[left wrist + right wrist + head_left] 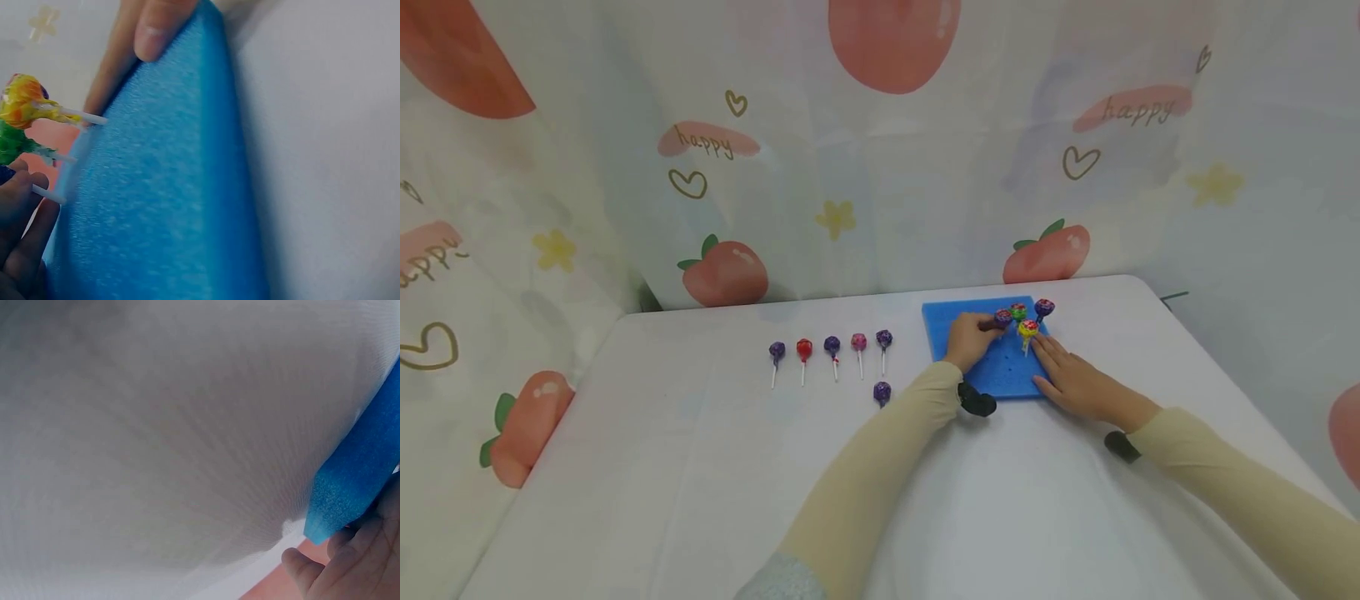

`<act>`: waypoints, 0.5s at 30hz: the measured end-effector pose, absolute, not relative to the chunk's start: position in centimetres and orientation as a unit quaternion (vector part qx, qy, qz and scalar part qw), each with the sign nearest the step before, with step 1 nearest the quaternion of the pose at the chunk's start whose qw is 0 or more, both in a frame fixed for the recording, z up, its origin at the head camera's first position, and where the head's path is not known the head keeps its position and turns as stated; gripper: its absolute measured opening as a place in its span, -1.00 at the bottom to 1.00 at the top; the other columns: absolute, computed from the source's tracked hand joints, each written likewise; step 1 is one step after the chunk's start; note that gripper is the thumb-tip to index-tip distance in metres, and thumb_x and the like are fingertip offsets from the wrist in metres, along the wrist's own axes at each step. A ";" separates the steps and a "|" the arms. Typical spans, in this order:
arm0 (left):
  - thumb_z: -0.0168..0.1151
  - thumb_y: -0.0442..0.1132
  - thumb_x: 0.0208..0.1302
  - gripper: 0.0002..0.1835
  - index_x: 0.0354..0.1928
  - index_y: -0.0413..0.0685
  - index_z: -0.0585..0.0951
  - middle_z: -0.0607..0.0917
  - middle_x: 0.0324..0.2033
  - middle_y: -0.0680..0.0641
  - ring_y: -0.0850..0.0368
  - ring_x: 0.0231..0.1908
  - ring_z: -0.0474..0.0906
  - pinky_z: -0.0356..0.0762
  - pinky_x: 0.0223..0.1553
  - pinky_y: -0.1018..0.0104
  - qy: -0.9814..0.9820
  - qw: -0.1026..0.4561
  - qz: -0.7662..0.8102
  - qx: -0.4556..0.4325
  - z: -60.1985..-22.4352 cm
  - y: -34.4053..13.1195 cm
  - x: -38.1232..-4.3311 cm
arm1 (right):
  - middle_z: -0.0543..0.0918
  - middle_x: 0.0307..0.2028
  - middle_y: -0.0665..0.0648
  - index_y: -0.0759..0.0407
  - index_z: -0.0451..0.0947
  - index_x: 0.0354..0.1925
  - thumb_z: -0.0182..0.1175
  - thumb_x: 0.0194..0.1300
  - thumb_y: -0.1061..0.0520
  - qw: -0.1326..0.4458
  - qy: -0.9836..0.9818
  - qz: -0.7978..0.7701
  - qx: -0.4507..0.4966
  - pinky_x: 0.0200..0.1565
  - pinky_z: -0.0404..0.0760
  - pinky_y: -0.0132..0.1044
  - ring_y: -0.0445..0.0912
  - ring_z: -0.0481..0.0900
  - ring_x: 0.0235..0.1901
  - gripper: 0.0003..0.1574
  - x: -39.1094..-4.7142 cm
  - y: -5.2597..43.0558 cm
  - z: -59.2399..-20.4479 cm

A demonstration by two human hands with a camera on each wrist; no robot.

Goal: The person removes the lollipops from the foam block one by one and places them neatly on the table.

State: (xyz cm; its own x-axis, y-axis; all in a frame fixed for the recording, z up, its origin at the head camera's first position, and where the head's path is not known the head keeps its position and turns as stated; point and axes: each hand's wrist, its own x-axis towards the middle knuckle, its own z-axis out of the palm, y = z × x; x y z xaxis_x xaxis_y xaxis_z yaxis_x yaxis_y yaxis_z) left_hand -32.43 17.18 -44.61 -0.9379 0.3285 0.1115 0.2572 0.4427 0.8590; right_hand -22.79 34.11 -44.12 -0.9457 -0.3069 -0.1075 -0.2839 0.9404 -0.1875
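Observation:
My left hand [970, 340] pinches a purple lollipop [1003, 318] just below its candy head, over the left part of a blue foam board [940, 312]. In the left wrist view its white stick [49, 194] meets the foam, though how deep it goes I cannot tell. Beside it a green lollipop [1018, 311], a yellow lollipop [1027, 330] and another purple lollipop [1044, 309] stand upright in the board. My right hand [1078, 383] rests along the board's right edge, fingers extended; the right wrist view shows it against the foam's side [356, 469].
Left of the board several lollipops lie in a row on the white table [662, 450], among them a red lollipop [804, 348] and a pink lollipop [859, 342]. Nearer my left sleeve lies one more purple lollipop [882, 392]. A printed curtain [880, 167] hangs behind the table.

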 end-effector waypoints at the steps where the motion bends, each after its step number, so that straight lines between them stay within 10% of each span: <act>1: 0.27 -0.22 0.20 -0.77 -0.11 -0.08 0.71 0.75 -0.17 -0.03 0.17 -0.03 0.63 0.53 -0.02 0.44 0.841 0.040 0.514 0.168 -44.6 17.1 -32.5 | -0.10 0.41 0.50 0.51 -0.13 0.38 -0.13 0.44 -0.09 0.068 0.983 -0.086 -0.150 0.31 0.02 0.30 0.38 -0.13 0.39 -0.12 -22.8 34.1 -44.1; 15: 0.23 -0.28 0.24 -0.77 -0.11 -0.24 0.67 0.74 -0.19 -0.17 0.09 -0.14 0.67 0.58 -0.17 0.50 0.755 0.099 0.618 0.196 -41.5 13.9 -32.1 | -0.09 0.41 0.50 0.50 -0.13 0.38 -0.12 0.44 -0.10 0.069 0.983 -0.083 -0.147 0.32 0.02 0.28 0.37 -0.13 0.39 -0.12 -22.9 34.0 -44.2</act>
